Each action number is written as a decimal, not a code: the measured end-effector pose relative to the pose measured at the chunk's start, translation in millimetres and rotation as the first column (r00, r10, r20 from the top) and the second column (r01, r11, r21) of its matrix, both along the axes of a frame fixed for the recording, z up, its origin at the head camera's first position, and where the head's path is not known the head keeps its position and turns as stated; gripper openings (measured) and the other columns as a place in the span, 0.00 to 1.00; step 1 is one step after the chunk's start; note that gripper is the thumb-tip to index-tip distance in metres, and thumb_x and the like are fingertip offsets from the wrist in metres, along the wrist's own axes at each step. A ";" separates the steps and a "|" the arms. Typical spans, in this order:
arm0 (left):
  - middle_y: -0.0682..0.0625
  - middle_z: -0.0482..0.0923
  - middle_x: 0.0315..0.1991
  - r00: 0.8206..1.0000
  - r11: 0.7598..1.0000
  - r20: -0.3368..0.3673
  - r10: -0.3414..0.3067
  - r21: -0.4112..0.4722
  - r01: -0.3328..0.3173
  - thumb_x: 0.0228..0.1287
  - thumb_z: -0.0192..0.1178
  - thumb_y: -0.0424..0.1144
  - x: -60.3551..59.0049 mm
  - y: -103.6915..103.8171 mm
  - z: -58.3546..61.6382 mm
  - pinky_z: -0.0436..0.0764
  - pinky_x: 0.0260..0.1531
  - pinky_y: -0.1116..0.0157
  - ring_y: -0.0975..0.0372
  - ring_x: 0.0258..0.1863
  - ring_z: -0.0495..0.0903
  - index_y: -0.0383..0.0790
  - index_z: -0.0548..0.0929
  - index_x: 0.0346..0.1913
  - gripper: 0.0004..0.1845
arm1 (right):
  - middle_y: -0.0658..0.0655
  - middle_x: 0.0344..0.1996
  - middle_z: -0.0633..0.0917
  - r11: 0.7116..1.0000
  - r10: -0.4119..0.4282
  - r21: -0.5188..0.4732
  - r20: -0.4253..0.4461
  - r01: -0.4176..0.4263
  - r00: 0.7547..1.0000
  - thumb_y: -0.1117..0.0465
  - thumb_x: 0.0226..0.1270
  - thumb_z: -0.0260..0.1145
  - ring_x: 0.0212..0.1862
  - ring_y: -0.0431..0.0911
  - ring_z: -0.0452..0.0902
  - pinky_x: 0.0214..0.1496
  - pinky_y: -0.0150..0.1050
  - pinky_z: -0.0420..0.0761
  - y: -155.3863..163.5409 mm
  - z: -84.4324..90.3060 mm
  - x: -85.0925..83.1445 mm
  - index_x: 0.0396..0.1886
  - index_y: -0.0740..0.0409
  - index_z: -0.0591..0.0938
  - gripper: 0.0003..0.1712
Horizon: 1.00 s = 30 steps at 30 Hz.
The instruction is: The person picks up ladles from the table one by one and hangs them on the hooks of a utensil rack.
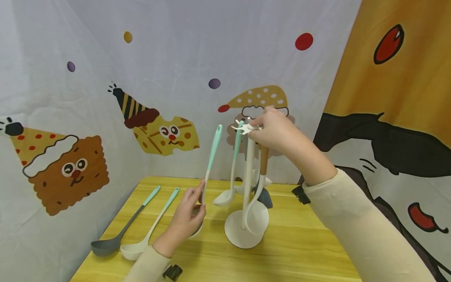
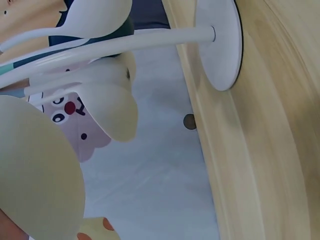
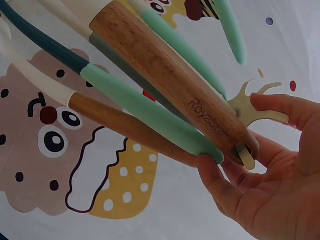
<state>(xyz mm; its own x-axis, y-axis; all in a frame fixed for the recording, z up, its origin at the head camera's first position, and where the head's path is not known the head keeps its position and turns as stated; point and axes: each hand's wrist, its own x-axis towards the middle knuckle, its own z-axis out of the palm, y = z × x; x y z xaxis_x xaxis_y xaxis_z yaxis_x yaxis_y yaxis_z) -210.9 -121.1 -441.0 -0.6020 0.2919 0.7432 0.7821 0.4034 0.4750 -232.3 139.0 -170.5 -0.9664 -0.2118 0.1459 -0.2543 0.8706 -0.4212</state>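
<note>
My left hand point(image 1: 184, 219) grips a ladle point(image 1: 213, 150) with a mint handle and white neck, held upright left of the rack. Its pale bowl point(image 2: 37, 167) fills the lower left of the left wrist view; in the head view the hand partly covers it. My right hand point(image 1: 275, 127) holds the hooked top of a white utensil rack point(image 1: 249, 168). In the right wrist view, fingers lie on the rack's hooks point(image 3: 245, 112) and a fingertip touches a mint handle point(image 3: 145, 112). A wooden-handled ladle point(image 3: 170, 75) hangs beside it, its white bowl point(image 1: 257, 218) low at the front.
Left on the wooden table point(image 1: 299, 250) lie a grey ladle point(image 1: 107, 246) and a white ladle point(image 1: 135, 250), both mint-handled. The rack stands on a round white base point(image 1: 243, 239). Another mint-handled white utensil point(image 1: 223, 198) hangs on its left side. A patterned cloth point(image 1: 176, 58) hangs behind.
</note>
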 end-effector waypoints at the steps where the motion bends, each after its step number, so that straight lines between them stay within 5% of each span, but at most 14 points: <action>1: 0.42 0.72 0.46 1.000 1.000 -0.001 -0.003 0.001 0.003 0.62 0.59 0.13 -0.1 0.8 0.8 0.89 0.36 0.69 0.61 0.41 0.74 0.36 0.60 0.82 0.45 | 0.66 0.66 0.71 1.000 -0.007 0.000 0.003 0.007 1.000 0.57 0.75 0.62 0.63 0.61 0.72 0.55 0.53 0.83 -0.5 0.2 0.2 0.70 0.61 0.81 0.27; 9: 0.40 0.72 0.46 0.998 0.999 -0.048 -0.032 0.017 0.033 0.61 0.59 0.12 -4.2 8.2 6.3 0.88 0.34 0.71 0.60 0.40 0.74 0.38 0.60 0.82 0.47 | 0.67 0.76 0.65 0.999 -0.047 0.012 0.003 0.047 0.999 0.58 0.74 0.60 0.73 0.65 0.67 0.56 0.55 0.84 -4.6 0.3 0.7 0.70 0.60 0.80 0.28; 30: 0.40 0.71 0.46 0.995 0.996 -0.049 -0.083 0.018 0.084 0.62 0.58 0.12 -5.8 17.4 9.3 0.89 0.35 0.69 0.59 0.40 0.74 0.36 0.59 0.82 0.46 | 0.66 0.67 0.72 0.999 -0.033 0.033 -0.009 0.033 0.999 0.58 0.73 0.59 0.60 0.61 0.75 0.47 0.50 0.83 -5.7 0.2 0.7 0.70 0.61 0.79 0.28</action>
